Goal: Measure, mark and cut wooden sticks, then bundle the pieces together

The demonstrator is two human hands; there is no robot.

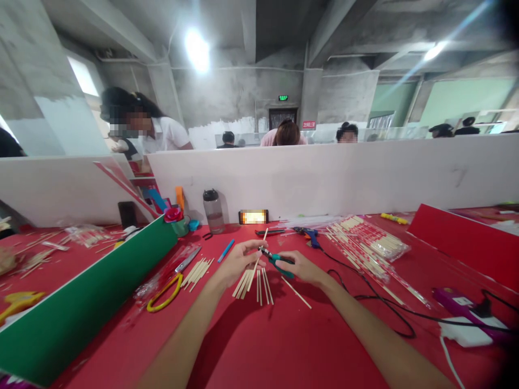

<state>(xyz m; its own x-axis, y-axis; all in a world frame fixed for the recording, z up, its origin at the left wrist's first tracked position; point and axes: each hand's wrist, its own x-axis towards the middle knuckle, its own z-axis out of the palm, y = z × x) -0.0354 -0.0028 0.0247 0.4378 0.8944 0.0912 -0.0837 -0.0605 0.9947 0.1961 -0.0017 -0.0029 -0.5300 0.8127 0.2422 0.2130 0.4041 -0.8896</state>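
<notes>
My left hand [237, 263] is closed on a thin wooden stick [266, 234], which slants up between the fingers. My right hand [303, 267] grips pliers [276, 259] with teal handles, their jaws pointing left at the stick close to my left fingertips. Whether the jaws bite into it is too small to tell. Below my hands lie a bunch of wooden sticks [242, 285] and a few more spread sticks [265, 289]. One single stick [297, 293] rests apart, under my right hand.
Yellow-handled scissors [165, 294], cut sticks [198, 273] and a blue pen [226, 250] lie left, beside a green board [101, 292]. A bottle [213, 212] and phone [253, 216] stand behind. Right are a glue gun [311, 237], its cable, packed sticks [365, 243] and a power strip [466, 305].
</notes>
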